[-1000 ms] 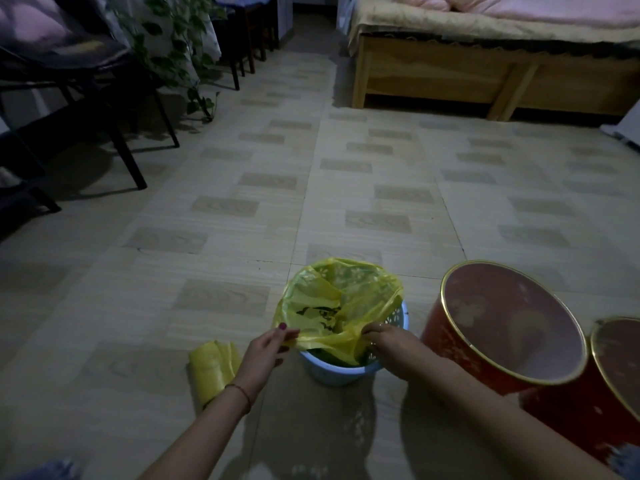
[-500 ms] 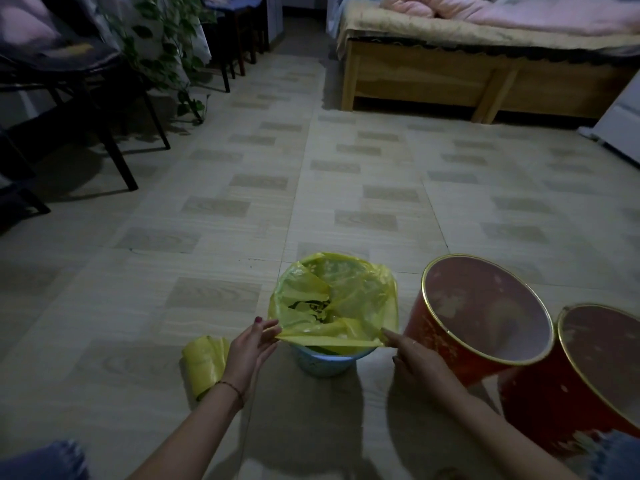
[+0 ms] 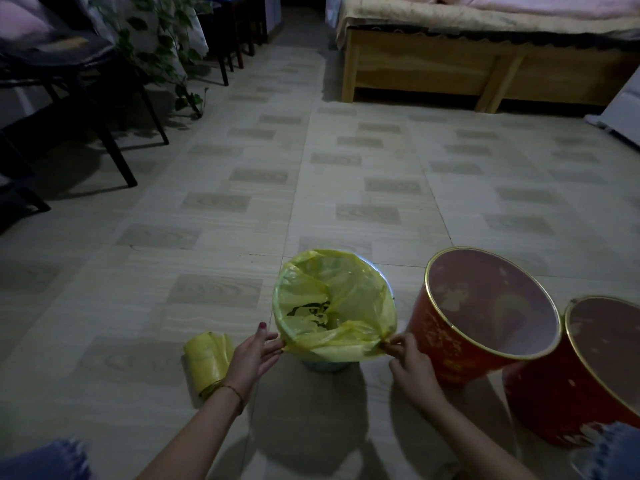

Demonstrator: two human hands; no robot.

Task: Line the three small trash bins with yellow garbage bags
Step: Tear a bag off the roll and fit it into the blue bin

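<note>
Blue bin (image 3: 323, 364): on floor, bag (image 3: 334, 303) folded over the rim – almost done.
Hands: left (image 3: 254, 353) and right (image 3: 410, 362) each pinch the bag's near edge.
Red bins (image 3: 460, 351), (image 3: 554, 403): no bags yet.
Roll (image 3: 207, 358): beside left hand.

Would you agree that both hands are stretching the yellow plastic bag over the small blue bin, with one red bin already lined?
Not quite. In the head view, neither red bin holds a bag. Both hands do stretch the yellow plastic bag over the small blue bin.
</note>
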